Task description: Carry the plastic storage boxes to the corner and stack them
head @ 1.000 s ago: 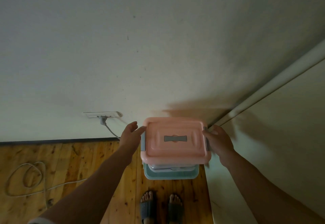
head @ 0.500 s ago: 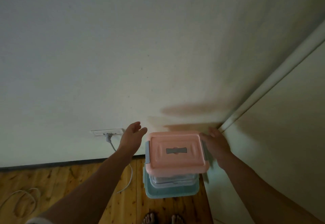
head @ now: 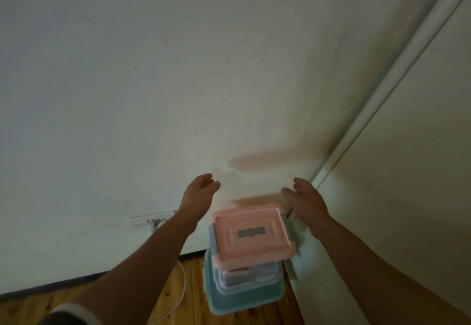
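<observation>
Two hands are up in front of us, both empty. Our left hand (head: 200,193) is open, fingers loosely curled, palm turned inward, held above and to the left of the stack, touching nothing. Our right hand (head: 307,201) is open too, fingers spread, above and just right of the stack, clear of the lid. Bare forearms run back toward us; a white-edged sleeve (head: 71,314) shows at the bottom left.

Below and between the hands sits the pink-lidded box (head: 251,238), top of the stack, grey handle flat in the lid centre, grey clips on both short sides. Under it a clear box (head: 244,277) with something inside we cannot make out; a reddish strip shows there, no writing legible. At the bottom the teal box (head: 244,299), wider than the rest, on the wooden floor (head: 193,299).

Stack stands in the corner, against the white wall (head: 153,95) behind and just beside the panel (head: 407,197) on the right. Left of it a wall socket (head: 151,219) with a plug in, and a white cable (head: 182,296) trailing onto the floor. No brands or labels readable anywhere.
</observation>
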The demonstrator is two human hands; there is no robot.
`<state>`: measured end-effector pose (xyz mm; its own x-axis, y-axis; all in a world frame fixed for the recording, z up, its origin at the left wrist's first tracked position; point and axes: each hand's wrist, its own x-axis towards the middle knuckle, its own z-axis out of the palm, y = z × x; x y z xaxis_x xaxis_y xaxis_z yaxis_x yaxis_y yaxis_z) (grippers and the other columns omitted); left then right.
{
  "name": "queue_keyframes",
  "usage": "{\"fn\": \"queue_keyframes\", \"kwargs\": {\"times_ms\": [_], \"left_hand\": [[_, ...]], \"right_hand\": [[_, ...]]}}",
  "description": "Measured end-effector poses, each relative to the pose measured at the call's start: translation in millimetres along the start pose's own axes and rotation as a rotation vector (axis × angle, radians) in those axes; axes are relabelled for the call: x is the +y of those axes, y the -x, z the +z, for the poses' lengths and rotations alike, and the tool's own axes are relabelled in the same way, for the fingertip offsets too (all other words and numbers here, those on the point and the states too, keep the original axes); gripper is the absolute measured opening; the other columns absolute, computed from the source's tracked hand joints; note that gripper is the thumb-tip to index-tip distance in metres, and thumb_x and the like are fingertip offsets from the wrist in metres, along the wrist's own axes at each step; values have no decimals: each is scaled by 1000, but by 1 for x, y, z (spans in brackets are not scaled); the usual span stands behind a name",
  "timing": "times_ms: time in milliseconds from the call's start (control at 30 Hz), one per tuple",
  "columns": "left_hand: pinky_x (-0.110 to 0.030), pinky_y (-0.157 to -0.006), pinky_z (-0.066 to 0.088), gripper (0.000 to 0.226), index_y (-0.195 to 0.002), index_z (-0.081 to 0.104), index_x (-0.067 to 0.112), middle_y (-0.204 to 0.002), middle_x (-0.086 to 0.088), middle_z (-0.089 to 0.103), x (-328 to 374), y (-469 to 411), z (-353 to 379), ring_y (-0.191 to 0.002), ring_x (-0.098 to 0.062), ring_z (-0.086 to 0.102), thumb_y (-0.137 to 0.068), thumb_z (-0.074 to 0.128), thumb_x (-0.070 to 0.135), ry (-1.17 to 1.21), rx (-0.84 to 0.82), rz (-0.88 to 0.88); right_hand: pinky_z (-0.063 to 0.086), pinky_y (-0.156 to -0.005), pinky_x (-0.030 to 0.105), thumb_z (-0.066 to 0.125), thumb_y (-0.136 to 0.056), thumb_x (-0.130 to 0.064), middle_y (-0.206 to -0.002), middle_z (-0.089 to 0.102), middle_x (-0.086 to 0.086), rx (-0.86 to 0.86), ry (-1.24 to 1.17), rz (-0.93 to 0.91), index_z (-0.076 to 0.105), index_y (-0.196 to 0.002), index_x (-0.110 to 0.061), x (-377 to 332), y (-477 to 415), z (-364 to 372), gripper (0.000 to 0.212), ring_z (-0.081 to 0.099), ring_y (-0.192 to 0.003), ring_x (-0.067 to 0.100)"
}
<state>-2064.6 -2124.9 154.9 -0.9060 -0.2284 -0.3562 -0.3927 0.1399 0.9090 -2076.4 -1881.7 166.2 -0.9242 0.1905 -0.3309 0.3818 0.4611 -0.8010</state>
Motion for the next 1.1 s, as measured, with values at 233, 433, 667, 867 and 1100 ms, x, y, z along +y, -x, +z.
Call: {"fn": "queue_keyframes", "kwargs": {"times_ms": [233,433,667,867,1100], "left_hand": [[-35,-102,41,45,-136,51,16,-124,0,59,34,18,11,-109,-15,53,-93,61,25,24,-46,83],[-39,-105,40,45,-136,51,16,-118,3,58,49,49,25,-112,-17,53,-93,60,26,-4,-59,138],[-38,-103,41,44,-135,52,16,-120,2,57,51,112,61,-110,-16,53,-93,60,26,-37,-98,172],[-40,-104,41,45,-136,51,16,-118,4,56,43,165,77,-113,-17,52,-93,60,27,-85,-111,193],[-38,-100,45,40,-130,56,18,-118,0,61,37,202,97,-109,-17,58,-92,60,27,-39,-151,170]], "right_hand": [[38,-107,41,61,-91,-35,-145,47,4,36,34,-67,41,-145,-21,-17,25,-25,59,48,-128,23],[39,-100,34,61,-91,-36,-144,48,2,60,26,-125,42,-144,-21,-14,58,-51,58,49,-126,22],[37,-91,26,61,-92,-33,-140,52,1,92,-19,-172,47,-140,-21,10,108,-89,52,53,-121,18],[41,-99,33,61,-92,-35,-140,52,-1,68,-68,-192,47,-140,-22,35,149,-109,52,52,-122,18],[38,-87,27,58,-94,-37,-139,53,-3,122,-117,-182,48,-139,-24,61,192,-122,48,52,-117,15]]}}
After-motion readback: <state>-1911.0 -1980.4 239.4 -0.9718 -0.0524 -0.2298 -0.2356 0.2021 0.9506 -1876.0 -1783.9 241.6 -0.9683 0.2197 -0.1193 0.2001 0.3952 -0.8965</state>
